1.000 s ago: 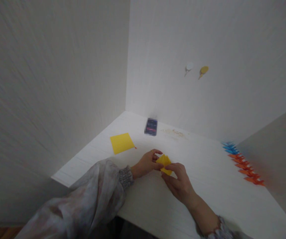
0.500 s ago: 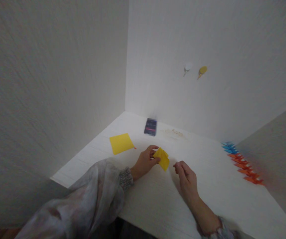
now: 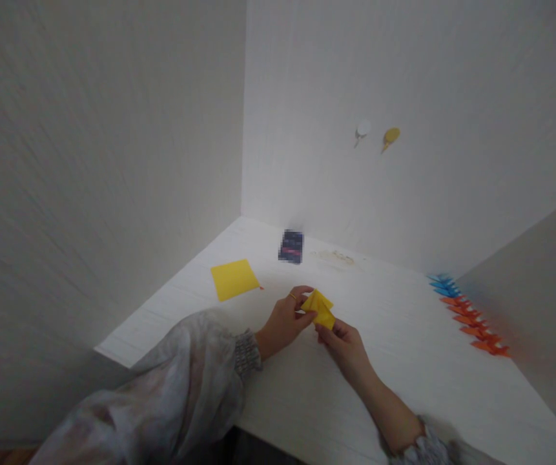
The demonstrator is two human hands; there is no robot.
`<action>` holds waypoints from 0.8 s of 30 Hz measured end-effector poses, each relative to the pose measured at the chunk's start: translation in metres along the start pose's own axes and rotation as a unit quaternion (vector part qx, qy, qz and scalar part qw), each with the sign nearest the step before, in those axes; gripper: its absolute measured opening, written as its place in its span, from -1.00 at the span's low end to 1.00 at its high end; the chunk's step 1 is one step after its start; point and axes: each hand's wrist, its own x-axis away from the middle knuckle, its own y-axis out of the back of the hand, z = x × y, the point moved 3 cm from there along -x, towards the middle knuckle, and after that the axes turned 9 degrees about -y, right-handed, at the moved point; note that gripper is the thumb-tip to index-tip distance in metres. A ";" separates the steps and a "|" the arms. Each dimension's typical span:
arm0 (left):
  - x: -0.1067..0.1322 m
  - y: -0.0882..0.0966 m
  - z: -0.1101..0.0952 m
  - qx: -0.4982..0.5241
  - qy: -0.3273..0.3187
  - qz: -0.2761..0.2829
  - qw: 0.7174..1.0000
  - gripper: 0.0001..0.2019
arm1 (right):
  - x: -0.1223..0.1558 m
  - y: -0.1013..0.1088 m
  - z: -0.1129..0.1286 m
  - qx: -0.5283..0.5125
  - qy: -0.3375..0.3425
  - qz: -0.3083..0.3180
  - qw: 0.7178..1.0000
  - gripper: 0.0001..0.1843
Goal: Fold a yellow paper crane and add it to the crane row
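A small folded yellow paper (image 3: 319,308) is held just above the white table (image 3: 403,361). My left hand (image 3: 285,318), with a ring on one finger, pinches the paper's left side. My right hand (image 3: 344,345) grips its lower right corner from below. Both hands are closed on the paper.
A flat yellow paper square (image 3: 234,279) lies to the left. A small dark card (image 3: 291,246) sits near the back wall. A row of folded blue pieces (image 3: 445,284) and orange pieces (image 3: 476,326) lines the right edge. Two wall hooks (image 3: 377,135) hang above.
Half a second ago my right hand was off the paper, apart on the table. It has come back and gripped the folded yellow paper again, which has turned slightly.
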 end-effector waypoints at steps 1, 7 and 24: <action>0.000 0.000 0.001 0.007 0.004 -0.004 1.000 -0.57 | -0.001 0.001 -0.001 -0.009 0.002 -0.005 1.000 -0.69; 0.001 -0.002 0.008 0.041 0.020 -0.001 0.999 -0.55 | -0.002 0.001 0.001 -0.087 0.011 -0.007 0.996 -0.71; -0.002 -0.002 0.004 0.154 0.088 0.024 0.984 -0.71 | 0.004 0.005 0.003 -0.106 -0.010 0.055 0.993 -0.72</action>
